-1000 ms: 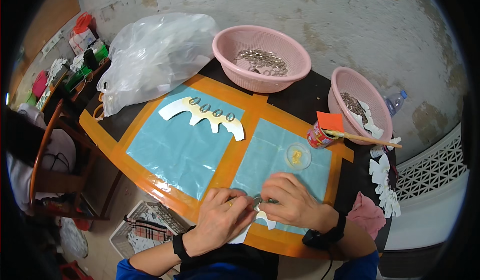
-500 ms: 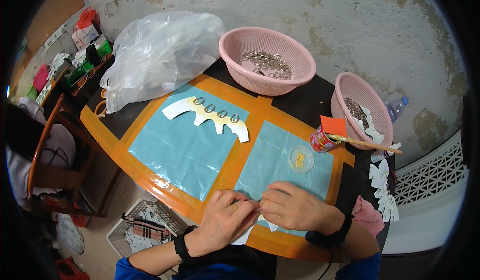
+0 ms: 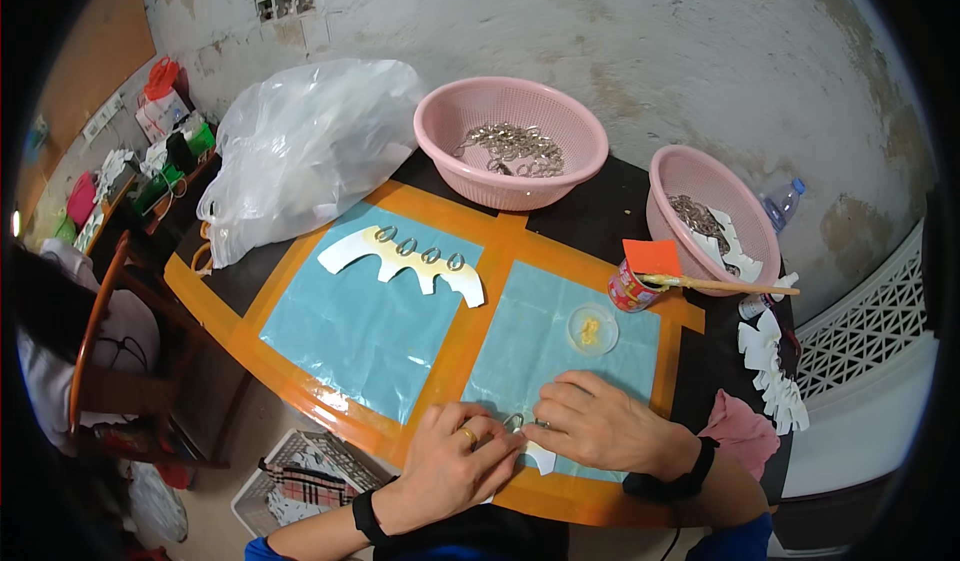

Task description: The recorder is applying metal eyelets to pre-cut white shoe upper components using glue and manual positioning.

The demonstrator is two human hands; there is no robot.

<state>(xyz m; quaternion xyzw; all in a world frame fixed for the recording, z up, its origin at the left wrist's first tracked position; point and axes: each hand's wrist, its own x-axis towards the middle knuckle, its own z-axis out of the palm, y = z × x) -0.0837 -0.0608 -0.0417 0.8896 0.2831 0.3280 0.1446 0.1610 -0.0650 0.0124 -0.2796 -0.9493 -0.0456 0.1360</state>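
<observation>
My left hand (image 3: 458,459) is closed on a white scallop-edged piece (image 3: 541,458) at the table's near edge, covering much of it. Between my two hands a metal ring (image 3: 514,422) shows on this piece. My right hand (image 3: 598,425) is closed just right of that ring, and a bit of metal glints at its fingertips. Farther left, another scalloped piece (image 3: 345,252) lies on the blue sheet (image 3: 352,361), with several metal rings (image 3: 431,257) along its yellowish band. A shallow clear dish (image 3: 592,330) with yellow paste sits beyond my right hand.
Behind stand a pink basket (image 3: 510,196) of metal rings and a smaller pink basket (image 3: 735,186). A stick (image 3: 730,286) rests across a red can (image 3: 632,289). At right lie a pink cloth (image 3: 741,431) and white pieces (image 3: 765,361); a plastic bag (image 3: 310,141) bulges at left.
The whole view has shifted slightly. My fingertips, close together before, are now a little apart, with the metal ring showing between them. The other scalloped piece lies as before.
</observation>
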